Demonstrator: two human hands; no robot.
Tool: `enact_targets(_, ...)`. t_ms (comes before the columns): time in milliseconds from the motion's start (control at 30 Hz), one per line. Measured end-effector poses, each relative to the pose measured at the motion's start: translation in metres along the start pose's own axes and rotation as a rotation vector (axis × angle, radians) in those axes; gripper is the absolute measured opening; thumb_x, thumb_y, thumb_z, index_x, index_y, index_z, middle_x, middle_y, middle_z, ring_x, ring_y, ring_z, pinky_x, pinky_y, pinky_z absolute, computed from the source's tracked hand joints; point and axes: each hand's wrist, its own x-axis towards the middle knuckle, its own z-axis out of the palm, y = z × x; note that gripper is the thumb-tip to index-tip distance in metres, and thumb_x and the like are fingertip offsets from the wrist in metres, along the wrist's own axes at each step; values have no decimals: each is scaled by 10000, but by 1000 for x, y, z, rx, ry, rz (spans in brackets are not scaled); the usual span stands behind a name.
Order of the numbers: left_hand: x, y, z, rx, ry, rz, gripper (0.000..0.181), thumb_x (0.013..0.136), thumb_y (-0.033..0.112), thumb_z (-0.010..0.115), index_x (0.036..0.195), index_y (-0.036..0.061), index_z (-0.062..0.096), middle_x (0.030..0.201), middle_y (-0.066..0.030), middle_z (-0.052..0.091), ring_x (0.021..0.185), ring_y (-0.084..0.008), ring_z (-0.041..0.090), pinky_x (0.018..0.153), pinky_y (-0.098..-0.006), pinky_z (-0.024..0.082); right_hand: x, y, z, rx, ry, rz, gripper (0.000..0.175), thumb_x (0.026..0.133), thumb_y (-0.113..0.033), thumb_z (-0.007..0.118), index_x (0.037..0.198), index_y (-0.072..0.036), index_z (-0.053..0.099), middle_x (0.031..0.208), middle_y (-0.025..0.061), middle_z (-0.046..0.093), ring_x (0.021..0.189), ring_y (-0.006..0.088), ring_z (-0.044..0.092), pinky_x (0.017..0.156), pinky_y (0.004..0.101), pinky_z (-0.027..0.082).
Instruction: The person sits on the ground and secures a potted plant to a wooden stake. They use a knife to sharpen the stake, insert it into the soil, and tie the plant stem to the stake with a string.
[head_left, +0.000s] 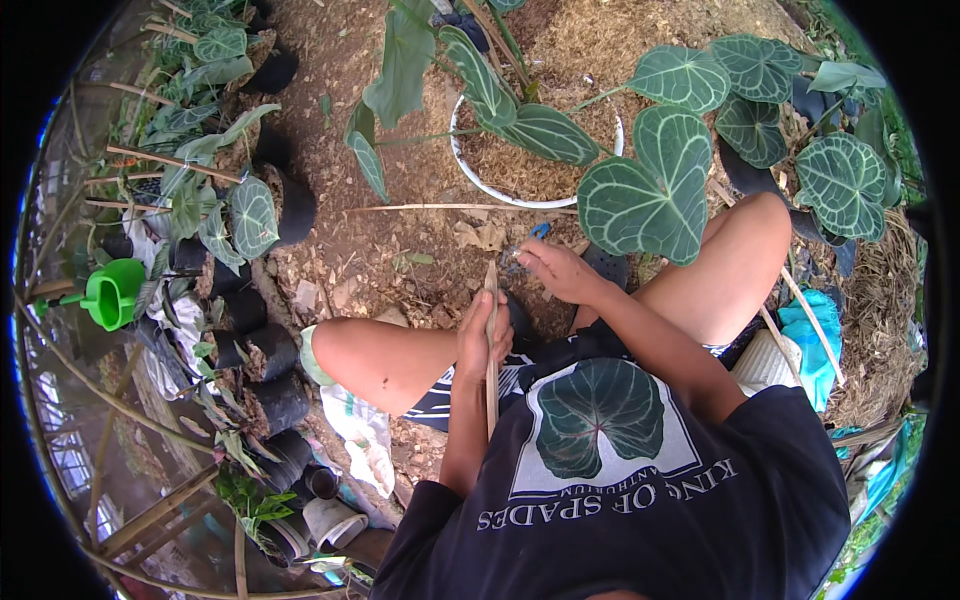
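Observation:
My left hand (484, 334) is closed around a flat bamboo stick (491, 300), which points away from my body between my knees. Just to the right of the stick's far end, my right hand (555, 270) grips a small tool with a blue part (539, 230); its exact kind is unclear. Beyond both hands is a large round pot with a white rim (517, 201), filled with brown fibrous material. A plant with big heart-shaped, white-veined leaves (652, 184) spreads over that pot, one leaf reaching over my right thigh. A thin stick (457, 207) lies on the ground in front of the pot.
Black pots (274, 341) with plants line the left side, beside a green watering can (112, 294). White sacking (360, 435) lies by my left thigh. More veined-leaf plants (840, 180) stand at right, near a ribbed pale pot (765, 360) and turquoise cloth (814, 337).

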Motion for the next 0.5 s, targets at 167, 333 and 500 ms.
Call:
enact_targets(167,9,-1,-2,158,30,30,317,1102,370,420,1069,69,517,559,8,361,365,-86,310,342,-225,268,0,-8,4,-148,-42,2,287,1058,-344,498,1012,-71,576,789,221,624,799,445,628,681,542,450)
enact_targets(333,11,-3,-3,155,36,2,312,1103,367,415,1041,78,512,556,9,355,366,-86,309,345,-227,270,1,-18,0,-213,-38,-25,318,1056,-373,490,971,-76,566,785,200,644,780,433,639,684,554,459)
enact_targets(500,12,-6,-6,154,50,-34,309,1102,373,416,1019,90,504,553,21,341,367,-78,307,342,-227,260,4,-14,3,-248,-107,7,329,1052,-377,496,951,-68,549,821,204,652,818,437,641,697,553,462)
